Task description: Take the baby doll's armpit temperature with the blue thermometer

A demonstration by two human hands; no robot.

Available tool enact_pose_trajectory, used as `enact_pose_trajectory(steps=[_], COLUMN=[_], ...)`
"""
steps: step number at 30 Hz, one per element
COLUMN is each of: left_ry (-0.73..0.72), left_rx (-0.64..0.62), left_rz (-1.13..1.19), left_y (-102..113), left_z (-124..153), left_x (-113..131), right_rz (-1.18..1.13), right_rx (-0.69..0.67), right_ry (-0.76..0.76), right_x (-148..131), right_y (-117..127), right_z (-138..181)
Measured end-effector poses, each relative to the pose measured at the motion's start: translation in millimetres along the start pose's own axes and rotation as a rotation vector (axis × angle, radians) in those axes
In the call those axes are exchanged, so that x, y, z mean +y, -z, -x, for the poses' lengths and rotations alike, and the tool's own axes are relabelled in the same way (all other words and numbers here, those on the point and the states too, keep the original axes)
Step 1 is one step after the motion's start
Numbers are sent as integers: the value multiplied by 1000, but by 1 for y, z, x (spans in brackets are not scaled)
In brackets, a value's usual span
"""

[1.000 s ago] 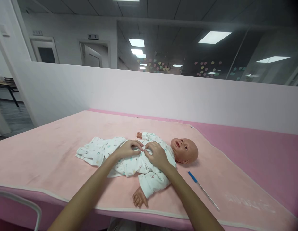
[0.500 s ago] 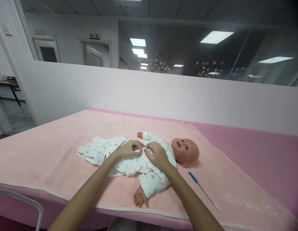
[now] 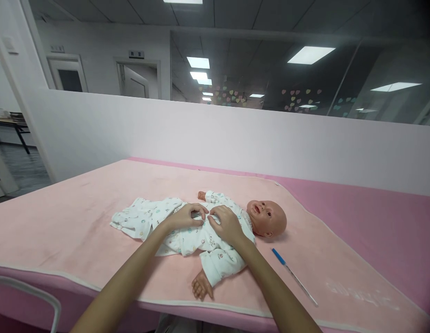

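A baby doll [image 3: 266, 217] lies on its back on a pink blanket [image 3: 79, 217], head to the right, dressed in a white patterned romper [image 3: 148, 217]. Both my hands rest on the doll's chest. My left hand [image 3: 187, 216] pinches the romper's front with curled fingers. My right hand [image 3: 227, 225] does the same just to the right, fingertips almost touching the left ones. What lies between the fingertips is too small to make out. The doll's near arm [image 3: 204, 282] sticks out toward the blanket's front edge.
A thin stick with a blue end [image 3: 293, 275] lies on the blanket to the right of the doll. A low white partition wall [image 3: 235, 138] runs behind the table. A white chair rail [image 3: 30, 291] shows at the lower left.
Hardly anything differs; my fingers shift slightly on the romper's front while the doll stays still.
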State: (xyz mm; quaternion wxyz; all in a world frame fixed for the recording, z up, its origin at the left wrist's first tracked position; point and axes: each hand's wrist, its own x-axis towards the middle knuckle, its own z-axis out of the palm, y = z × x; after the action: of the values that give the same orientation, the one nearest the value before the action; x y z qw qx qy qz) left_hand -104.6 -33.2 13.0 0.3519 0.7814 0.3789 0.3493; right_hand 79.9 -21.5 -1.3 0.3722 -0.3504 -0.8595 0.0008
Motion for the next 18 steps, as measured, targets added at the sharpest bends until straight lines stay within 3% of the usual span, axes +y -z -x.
enact_pose_trajectory(steps=[7,10,12,14,16,18], left_ry=[11,1,7,17,18,17], left_rx=[6,15,11,8,13,20], left_rz=[4,15,16,16,20,24], left_y=[0,0,0,0,0,-1], left_z=[0,0,1,1,1,1], left_x=[1,2,2,2,2,3], right_rz=[35,103,135,136,167,306], right_rx=[27,85,192,360,500,533], right_ry=[32,111,116,21,-172,-418], right_x=[-2,-13,-20,-23,-18,-5], right_y=[2,22,43,66,87,102], right_z=[-1,5,20,47,84,128])
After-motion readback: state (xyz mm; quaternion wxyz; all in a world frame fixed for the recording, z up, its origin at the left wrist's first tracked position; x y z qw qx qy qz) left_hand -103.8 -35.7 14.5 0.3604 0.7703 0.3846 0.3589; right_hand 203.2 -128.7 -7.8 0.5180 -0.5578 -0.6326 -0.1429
